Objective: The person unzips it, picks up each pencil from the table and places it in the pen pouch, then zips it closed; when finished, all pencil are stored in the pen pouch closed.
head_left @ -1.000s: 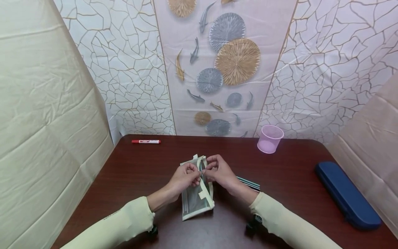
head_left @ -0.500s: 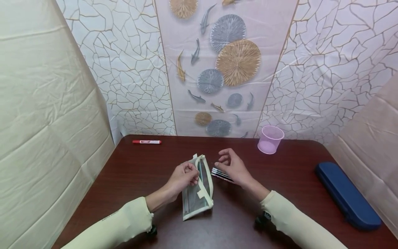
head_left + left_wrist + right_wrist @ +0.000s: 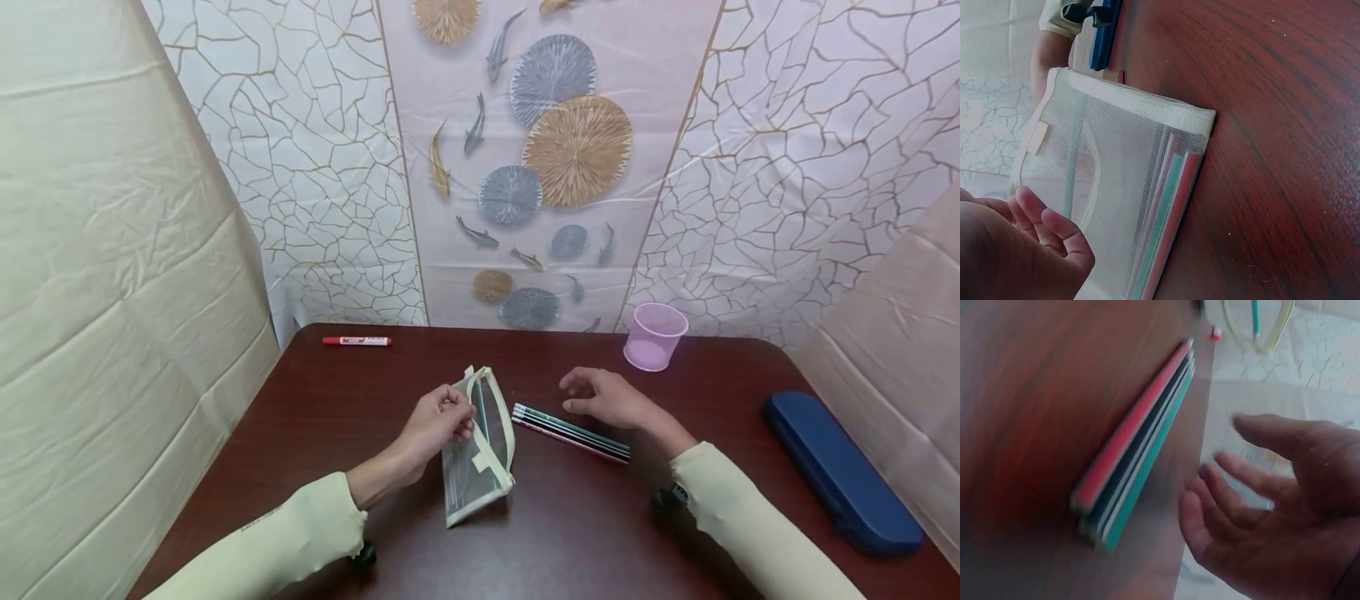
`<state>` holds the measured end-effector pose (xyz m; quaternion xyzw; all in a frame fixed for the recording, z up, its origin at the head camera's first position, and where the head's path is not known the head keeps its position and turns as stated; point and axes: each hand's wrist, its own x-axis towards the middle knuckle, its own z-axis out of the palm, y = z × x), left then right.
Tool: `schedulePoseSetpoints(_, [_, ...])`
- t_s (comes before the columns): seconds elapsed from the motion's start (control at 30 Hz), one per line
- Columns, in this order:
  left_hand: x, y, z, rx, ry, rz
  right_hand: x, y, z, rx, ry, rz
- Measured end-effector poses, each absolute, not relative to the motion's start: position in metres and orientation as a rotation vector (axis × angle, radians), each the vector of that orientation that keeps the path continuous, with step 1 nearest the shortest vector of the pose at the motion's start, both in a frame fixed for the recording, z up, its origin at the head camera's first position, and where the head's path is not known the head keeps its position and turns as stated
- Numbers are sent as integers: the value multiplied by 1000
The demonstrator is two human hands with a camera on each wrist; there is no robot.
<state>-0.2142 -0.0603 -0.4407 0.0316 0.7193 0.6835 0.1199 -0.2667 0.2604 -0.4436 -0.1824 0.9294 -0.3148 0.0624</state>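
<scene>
My left hand [image 3: 437, 419] pinches the rim of a mesh pencil pouch [image 3: 467, 483] with cream edging, whose zip side gapes. Through the mesh, in the left wrist view, red and green pencils [image 3: 1169, 219] lie along the bottom, and another green pencil [image 3: 1072, 169] stands higher up inside. Right of the pouch, a row of striped pencils [image 3: 573, 435] in green, black and red lies on the table. My right hand [image 3: 613, 398] hovers just beyond these pencils, fingers loosely bent and holding nothing. The right wrist view shows its palm facing the loose pencils [image 3: 1141, 437].
A red and white marker [image 3: 357, 341] lies near the table's far left edge. At the far right stands a pink mesh cup [image 3: 655, 337]. A long blue case [image 3: 840, 471] lies along the right edge of the dark wooden table [image 3: 555, 542].
My right hand has left the pouch opening, empty, and moved right past the loose pencils, uncovering them. My left hand keeps its grip on the pouch, which has shifted slightly.
</scene>
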Motion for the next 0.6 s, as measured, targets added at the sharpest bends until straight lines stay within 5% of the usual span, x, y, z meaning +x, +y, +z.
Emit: schedulePoseSetpoints(0.6, [-216,-58,-443,99,2072,1997,-297,292,-469,-738,2363,-1064])
